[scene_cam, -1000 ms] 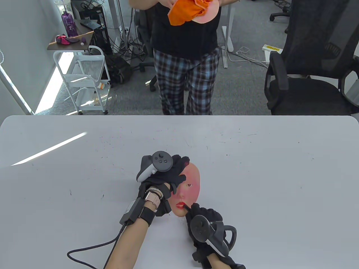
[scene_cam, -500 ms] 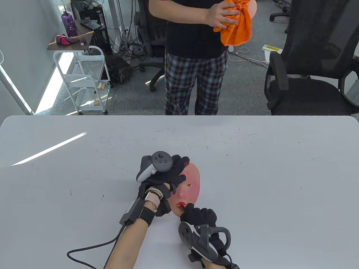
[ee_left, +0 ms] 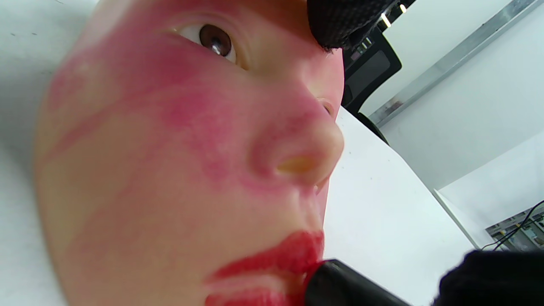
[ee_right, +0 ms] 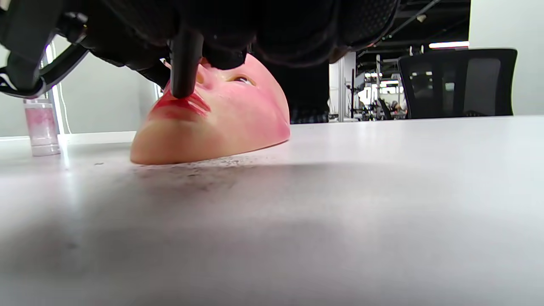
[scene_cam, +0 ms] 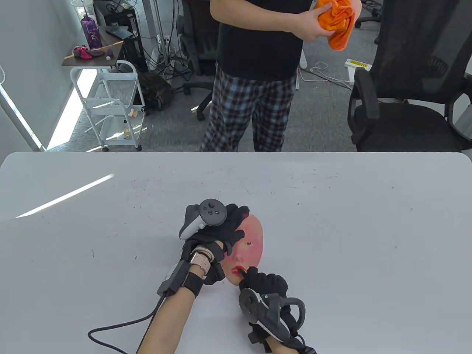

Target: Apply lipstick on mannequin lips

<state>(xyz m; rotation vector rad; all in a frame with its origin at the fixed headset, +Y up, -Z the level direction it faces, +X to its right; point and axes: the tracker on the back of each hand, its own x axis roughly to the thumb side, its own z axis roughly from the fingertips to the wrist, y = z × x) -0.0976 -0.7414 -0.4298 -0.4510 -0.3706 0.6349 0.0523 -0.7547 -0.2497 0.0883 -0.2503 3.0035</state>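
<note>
A skin-coloured mannequin face (scene_cam: pixel 250 243) lies face up on the white table (scene_cam: pixel 350 228), with red smears on its cheeks and red lips (scene_cam: pixel 239 268). My left hand (scene_cam: pixel 225 225) rests on the face's upper left side and holds it down. My right hand (scene_cam: pixel 263 284) grips a black lipstick tube (ee_right: pixel 185 63) whose tip touches the lips (ee_right: pixel 180 104). In the left wrist view the tube (ee_left: pixel 348 284) meets the lips (ee_left: pixel 276 263) at their right corner. The lipstick's red tip is hidden against the lips.
A person in plaid trousers (scene_cam: pixel 247 110) stands beyond the table's far edge, holding an orange cloth (scene_cam: pixel 337 20). A black office chair (scene_cam: pixel 409 92) stands at the back right, a white cart (scene_cam: pixel 110 99) at the back left. A small clear bottle (ee_right: pixel 41 127) shows in the right wrist view.
My right hand has shifted left and rolled, with the lipstick tip staying on the lips. My left hand has not moved. The standing person has stepped and moved the orange cloth to the right.
</note>
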